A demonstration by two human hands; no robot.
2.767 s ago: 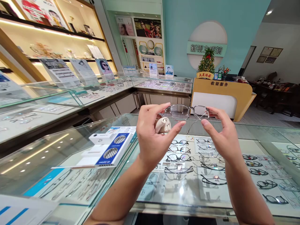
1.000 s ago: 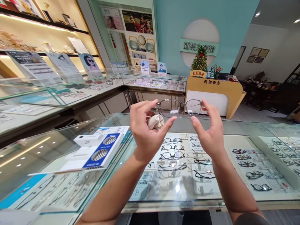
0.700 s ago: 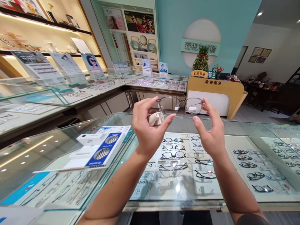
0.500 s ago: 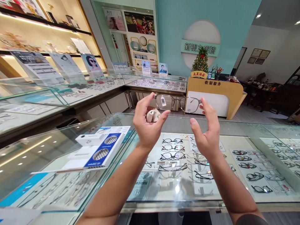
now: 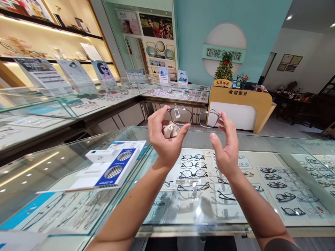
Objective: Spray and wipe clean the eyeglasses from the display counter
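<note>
A pair of eyeglasses (image 5: 194,113) with thin grey rims is held up above the glass display counter, its lenses facing me. A small white label sticks to the left lens. My left hand (image 5: 165,136) grips the left end of the frame at its fingertips. Bunched in that same palm is a whitish cloth (image 5: 171,130). The fingers of my right hand (image 5: 227,146) are at the right end of the frame by the hinge, its thumb apart below. Folded temples show faintly behind the lenses.
Beneath my hands, the glass counter (image 5: 261,144) holds rows of dark-framed glasses (image 5: 193,173). A white and blue box (image 5: 115,170) lies on its left part. Further counters (image 5: 178,92) run along the left and back. A wooden cashier desk (image 5: 240,101) stands ahead.
The eyeglasses have shifted a little left and tilted, with the right end slightly lower. My right hand has moved left with them; my left hand stays nearly in place.
</note>
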